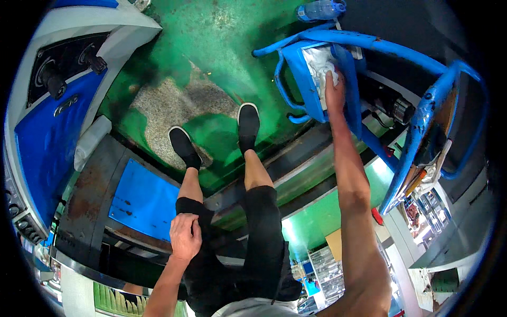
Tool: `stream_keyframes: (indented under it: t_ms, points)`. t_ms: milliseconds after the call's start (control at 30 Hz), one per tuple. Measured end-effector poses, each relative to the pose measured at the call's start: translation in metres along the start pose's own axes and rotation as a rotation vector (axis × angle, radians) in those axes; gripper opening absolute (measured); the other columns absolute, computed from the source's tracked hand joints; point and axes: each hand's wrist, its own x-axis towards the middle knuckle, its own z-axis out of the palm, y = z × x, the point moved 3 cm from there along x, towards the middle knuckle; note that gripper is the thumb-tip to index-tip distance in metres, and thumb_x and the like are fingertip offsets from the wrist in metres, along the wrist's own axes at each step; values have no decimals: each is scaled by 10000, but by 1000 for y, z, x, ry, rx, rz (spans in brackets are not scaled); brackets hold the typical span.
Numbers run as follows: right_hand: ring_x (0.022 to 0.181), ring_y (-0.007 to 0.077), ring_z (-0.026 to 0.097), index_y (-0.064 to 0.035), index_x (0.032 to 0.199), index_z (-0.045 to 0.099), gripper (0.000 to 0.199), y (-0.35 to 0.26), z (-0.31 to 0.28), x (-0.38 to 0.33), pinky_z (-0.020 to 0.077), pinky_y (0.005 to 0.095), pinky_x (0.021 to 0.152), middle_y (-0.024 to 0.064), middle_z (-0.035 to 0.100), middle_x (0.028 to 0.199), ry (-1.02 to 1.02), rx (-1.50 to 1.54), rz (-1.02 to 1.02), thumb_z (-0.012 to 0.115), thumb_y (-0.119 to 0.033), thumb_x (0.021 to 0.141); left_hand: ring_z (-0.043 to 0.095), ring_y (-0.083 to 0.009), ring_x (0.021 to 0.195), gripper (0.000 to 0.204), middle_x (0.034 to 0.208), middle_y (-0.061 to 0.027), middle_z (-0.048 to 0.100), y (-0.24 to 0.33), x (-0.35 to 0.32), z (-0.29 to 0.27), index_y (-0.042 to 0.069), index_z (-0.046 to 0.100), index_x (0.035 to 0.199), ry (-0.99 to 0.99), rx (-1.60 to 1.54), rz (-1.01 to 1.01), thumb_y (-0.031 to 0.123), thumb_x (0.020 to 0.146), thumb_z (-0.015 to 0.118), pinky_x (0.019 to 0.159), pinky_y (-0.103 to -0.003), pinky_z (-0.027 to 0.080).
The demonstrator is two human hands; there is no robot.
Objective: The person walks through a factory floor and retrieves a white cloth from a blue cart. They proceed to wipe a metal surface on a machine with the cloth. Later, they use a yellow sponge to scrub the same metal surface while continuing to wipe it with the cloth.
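Note:
My right hand [335, 91] reaches into a blue open-topped bin [302, 79] at the upper right. Its fingers close on a crumpled white rag [321, 61], which lies among more white material in the bin; whether it is cloth or paper is hard to tell. The fingertips are partly hidden by the rag. My left hand [185, 236] hangs beside my left thigh, over the black shorts [222, 269]. Nothing shows in it; its fingers are loosely bent, with the thumb a little apart.
Blue tube rails [375, 41] surround the bin, with a plastic bottle [319, 9] beyond. Right of them sits a rack of hand tools [422, 177]. A blue-and-white machine with black knobs [53, 79] stands left. A blue plate [145, 201] lies near my left leg. The green floor [211, 31] is worn.

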Motion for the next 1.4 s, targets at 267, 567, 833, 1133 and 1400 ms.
stream_keyframes:
  t_ms: [267, 567, 833, 1133, 1400]
  points:
    - [1242, 480, 567, 54, 1352, 570, 598, 36, 62, 38, 420, 478, 1087, 321, 605, 1316, -260, -193, -42, 572, -422, 991, 629, -379, 969, 198, 993, -139, 675, 1, 4, 1, 43, 646, 1001, -7, 19, 8, -39, 821, 663, 863, -457, 488]
    - [1201, 490, 581, 87, 1417, 484, 546, -5, 16, -13, 459, 508, 1019, 359, 590, 1294, -224, -177, -31, 477, -331, 1065, 631, -359, 956, 214, 982, -131, 674, 5, 1, 6, 52, 649, 1011, 4, 12, 8, -25, 813, 675, 867, -460, 483]
    - [1057, 481, 592, 40, 1195, 539, 354, 5, -48, -66, 466, 524, 933, 314, 611, 1144, -280, -293, -179, 639, -222, 979, 620, -365, 916, 219, 948, -131, 661, 6, -4, 8, 57, 642, 1008, 28, 13, 28, -27, 809, 681, 827, -460, 474]
    - [1148, 263, 610, 47, 1267, 517, 414, -65, -94, -133, 497, 404, 999, 136, 606, 1178, -102, 666, 568, 641, -62, 887, 624, -362, 927, 174, 948, -140, 665, 7, -6, 7, 58, 654, 1004, 28, 20, 11, -1, 842, 676, 812, -453, 478]
    - [809, 113, 621, -55, 1097, 538, 232, -200, -165, -244, 552, 286, 707, 4, 564, 912, -309, 1055, 744, 612, 20, 890, 647, -320, 1078, 351, 1105, -147, 703, 40, -14, 7, 15, 620, 1259, -20, -343, -237, 250, 998, 617, 960, -431, 496]
